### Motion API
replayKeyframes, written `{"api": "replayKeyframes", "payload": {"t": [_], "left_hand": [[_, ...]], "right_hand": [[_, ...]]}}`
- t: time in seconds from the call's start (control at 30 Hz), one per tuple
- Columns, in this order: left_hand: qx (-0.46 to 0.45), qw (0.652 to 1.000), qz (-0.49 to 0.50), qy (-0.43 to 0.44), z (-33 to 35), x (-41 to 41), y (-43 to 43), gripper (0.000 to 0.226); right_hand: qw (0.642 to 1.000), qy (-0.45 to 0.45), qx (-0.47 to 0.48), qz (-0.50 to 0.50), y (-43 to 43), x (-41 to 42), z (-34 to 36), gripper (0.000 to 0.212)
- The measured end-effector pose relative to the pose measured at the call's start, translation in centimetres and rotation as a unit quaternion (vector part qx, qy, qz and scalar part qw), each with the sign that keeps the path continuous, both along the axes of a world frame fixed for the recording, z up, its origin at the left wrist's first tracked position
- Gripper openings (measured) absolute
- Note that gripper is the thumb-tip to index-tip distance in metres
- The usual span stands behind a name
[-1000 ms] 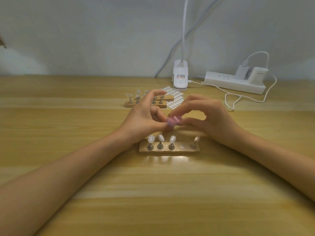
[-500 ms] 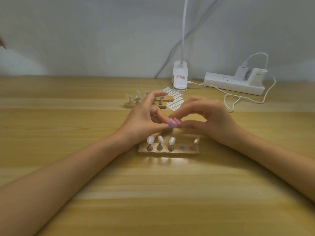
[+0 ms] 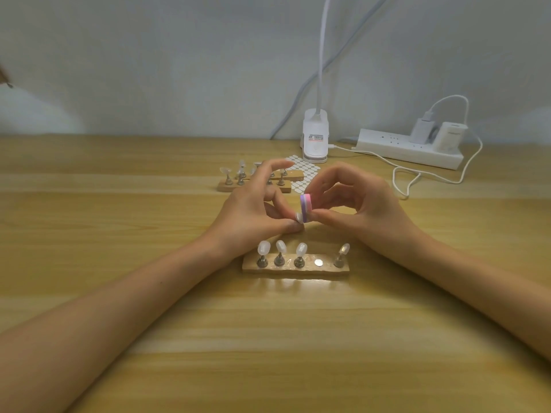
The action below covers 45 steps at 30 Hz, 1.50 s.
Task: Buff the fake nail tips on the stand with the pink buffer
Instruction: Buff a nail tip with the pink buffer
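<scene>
Just nearer than our grip, the stand [image 3: 286, 271] carries four nail tips [image 3: 264, 248] and one bare spot. Our left hand [image 3: 253, 213] pinches a loose tip [image 3: 299, 217]. Our right hand [image 3: 366, 204] pinches the pink buffer [image 3: 306, 207] against it, so buffing seems underway. Next come short, light strokes. Spare stands [image 3: 226, 186] lie beyond.

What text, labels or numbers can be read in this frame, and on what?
Sticker on the lamp base: a red band and dark lines of print, too blurred to read.
Face of the white charger at the power strip: faint lettering, too small to read.
No text shows on the pink buffer, the nail tip or the wooden stand.
Nothing can be quoted.
</scene>
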<state>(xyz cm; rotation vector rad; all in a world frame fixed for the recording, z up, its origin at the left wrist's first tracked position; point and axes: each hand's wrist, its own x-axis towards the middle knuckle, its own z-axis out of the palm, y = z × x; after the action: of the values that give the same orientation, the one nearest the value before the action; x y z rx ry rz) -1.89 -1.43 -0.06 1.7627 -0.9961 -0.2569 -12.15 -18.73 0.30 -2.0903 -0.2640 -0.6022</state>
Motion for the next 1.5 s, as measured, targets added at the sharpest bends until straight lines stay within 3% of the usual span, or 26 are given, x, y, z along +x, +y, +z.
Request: {"api": "replayKeyframes", "payload": {"t": [0.83, 1.13, 1.33, 1.5], "left_hand": [[0.002, 1.0, -0.003, -0.015, 0.04, -0.04, 0.04, 0.08], [-0.01, 0.999, -0.015, -0.034, -0.07, 0.06, 0.01, 0.079], [-0.019, 0.999, -0.024, -0.032, -0.2, 0.36, 0.11, 0.082], [-0.015, 0.999, -0.015, -0.024, -0.19, 0.36, 0.19, 0.084]], "right_hand": [[0.999, -0.043, -0.029, -0.001, 0.48, -0.28, 0.06, 0.023], [0.999, -0.019, -0.026, -0.006, 0.52, -0.46, 0.14, 0.017], [0.995, -0.038, -0.087, -0.018, 0.44, -0.36, 0.15, 0.014], [0.995, -0.063, -0.079, -0.003, 0.57, -0.37, 0.4, 0.024]]}}
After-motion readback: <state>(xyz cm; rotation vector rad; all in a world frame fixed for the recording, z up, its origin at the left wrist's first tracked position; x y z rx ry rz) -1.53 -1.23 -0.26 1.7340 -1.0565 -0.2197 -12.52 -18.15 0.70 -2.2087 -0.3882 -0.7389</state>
